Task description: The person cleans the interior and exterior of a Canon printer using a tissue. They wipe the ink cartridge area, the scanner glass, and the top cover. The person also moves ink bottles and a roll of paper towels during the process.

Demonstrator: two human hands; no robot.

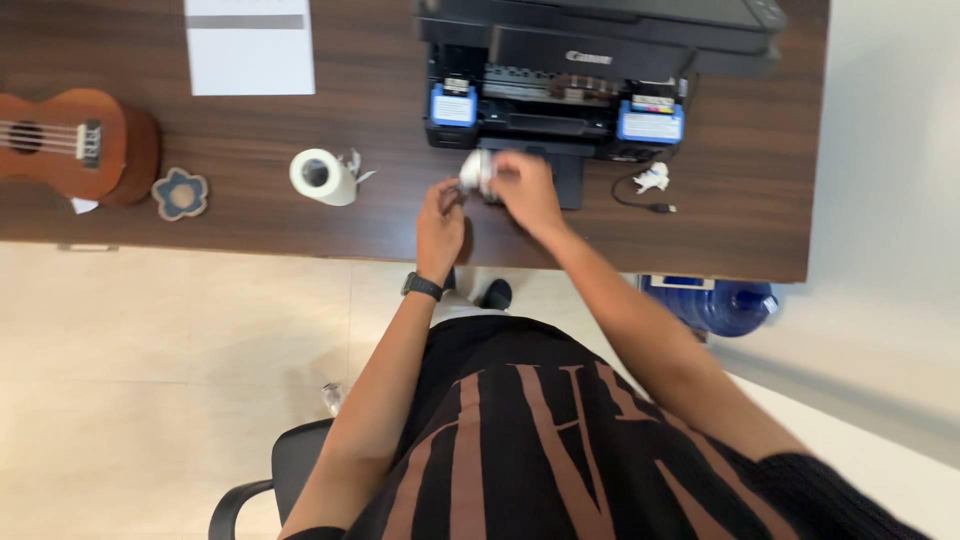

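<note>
Small white object [474, 170] sits between both hands, over the desk [250, 215] just in front of the printer [560, 95]. Right hand [525, 190] fingers close on it; left hand [440, 215] just beside, fingers pinched narrow at its near edge. Object blurred, long axis unclear

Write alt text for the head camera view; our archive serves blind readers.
Seen from above, a person's left hand and right hand meet over a small white object in front of an open black printer on a dark wooden desk. A paper roll, a ukulele and a white sheet lie to the left.
</note>
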